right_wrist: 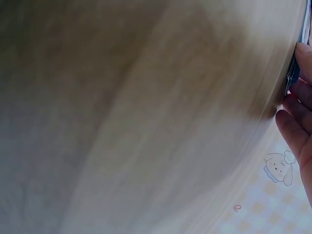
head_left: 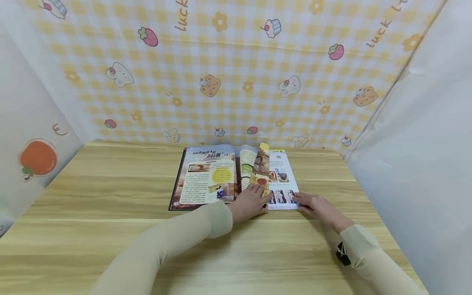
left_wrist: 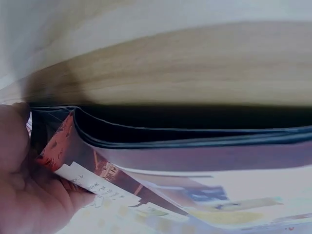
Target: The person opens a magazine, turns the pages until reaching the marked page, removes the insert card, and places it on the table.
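Observation:
An open magazine (head_left: 204, 184) with printed pictures and Chinese text lies on the wooden table. Near its middle, a curled page (head_left: 262, 162) bulges up over the white right-hand page (head_left: 284, 164). My left hand (head_left: 250, 203) holds this curled page at its lower end, fingers over the paper and thumb at the bottom edge. The left wrist view shows a reddish fold (left_wrist: 61, 139) of paper between thumb and fingers. At the lower right corner, my right hand (head_left: 318, 209) pinches the magazine's edge, with its thumb and fingers (right_wrist: 292, 129) on either side of the corner.
The wood-grain table (head_left: 92, 205) extends around the magazine. Behind it stands a yellow checked backdrop (head_left: 228, 61) with cartoon prints. White side panels (head_left: 424, 143) flank the table. A small black object (head_left: 343, 254) shows beside the right sleeve.

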`<move>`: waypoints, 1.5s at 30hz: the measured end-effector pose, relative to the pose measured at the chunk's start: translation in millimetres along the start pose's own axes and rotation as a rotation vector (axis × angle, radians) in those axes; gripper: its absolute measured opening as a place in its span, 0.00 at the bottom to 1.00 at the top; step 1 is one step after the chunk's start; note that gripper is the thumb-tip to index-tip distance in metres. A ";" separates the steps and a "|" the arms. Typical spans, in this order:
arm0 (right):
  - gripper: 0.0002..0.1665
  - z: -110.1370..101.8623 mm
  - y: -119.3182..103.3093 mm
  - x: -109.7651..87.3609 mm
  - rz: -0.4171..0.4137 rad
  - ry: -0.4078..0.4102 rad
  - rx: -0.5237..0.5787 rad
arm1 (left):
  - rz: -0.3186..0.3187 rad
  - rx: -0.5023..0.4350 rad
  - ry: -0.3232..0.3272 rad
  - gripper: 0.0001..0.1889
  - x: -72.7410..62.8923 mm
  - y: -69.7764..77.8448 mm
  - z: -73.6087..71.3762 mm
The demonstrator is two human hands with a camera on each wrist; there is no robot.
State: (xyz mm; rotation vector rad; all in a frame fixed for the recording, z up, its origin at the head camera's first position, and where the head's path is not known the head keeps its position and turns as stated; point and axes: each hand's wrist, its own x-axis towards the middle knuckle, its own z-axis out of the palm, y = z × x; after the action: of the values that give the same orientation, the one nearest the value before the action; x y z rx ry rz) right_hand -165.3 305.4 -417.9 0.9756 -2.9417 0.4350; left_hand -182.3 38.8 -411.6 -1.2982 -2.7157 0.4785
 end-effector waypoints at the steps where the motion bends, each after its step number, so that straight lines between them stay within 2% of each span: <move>1: 0.23 0.3 0.3 -0.1 -0.007 0.008 0.000 | -0.002 0.010 -0.006 0.29 -3.3 -1.7 -0.8; 6: 0.22 1.1 1.5 -1.3 -0.025 0.046 -0.003 | -0.038 0.071 -0.034 0.32 -21.2 -13.4 -1.5; 9: 0.22 1.6 1.7 -1.4 -0.035 0.053 -0.007 | -0.073 0.059 -0.042 0.33 -33.6 -22.1 -0.6; 17: 0.23 0.7 2.2 -1.3 -0.029 0.034 0.014 | -0.183 -0.146 -0.014 0.30 -71.4 -46.6 5.3; 20: 0.22 0.3 2.9 -1.8 -0.029 0.037 0.011 | -0.212 -0.181 0.001 0.28 -84.1 -54.2 9.3; 25: 0.22 0.2 2.1 -0.9 -0.034 0.031 0.007 | -0.232 -0.142 0.040 0.27 -105.8 -62.1 20.2; 28: 0.22 0.4 2.1 -0.6 -0.019 0.017 0.015 | -0.254 -0.111 0.031 0.26 -116.1 -65.1 25.2; 30: 0.22 0.8 2.9 -0.8 -0.005 0.008 0.020 | -0.284 -0.126 0.005 0.26 -121.2 -66.8 27.1; 35: 0.23 0.7 4.5 -1.6 -0.001 0.003 0.019 | -0.328 -0.176 0.006 0.25 -128.9 -68.0 28.2; 45: 0.22 -2.7 4.4 2.6 -0.006 -0.021 0.029 | -0.319 -0.141 0.005 0.23 -130.7 -68.7 28.2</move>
State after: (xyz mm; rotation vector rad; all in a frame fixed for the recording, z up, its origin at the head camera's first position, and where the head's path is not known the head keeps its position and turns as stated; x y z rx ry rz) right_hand -170.1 308.0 -416.3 0.9985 -2.9584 0.4721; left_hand -156.6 -109.3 -409.9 -0.8602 -2.9200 0.2556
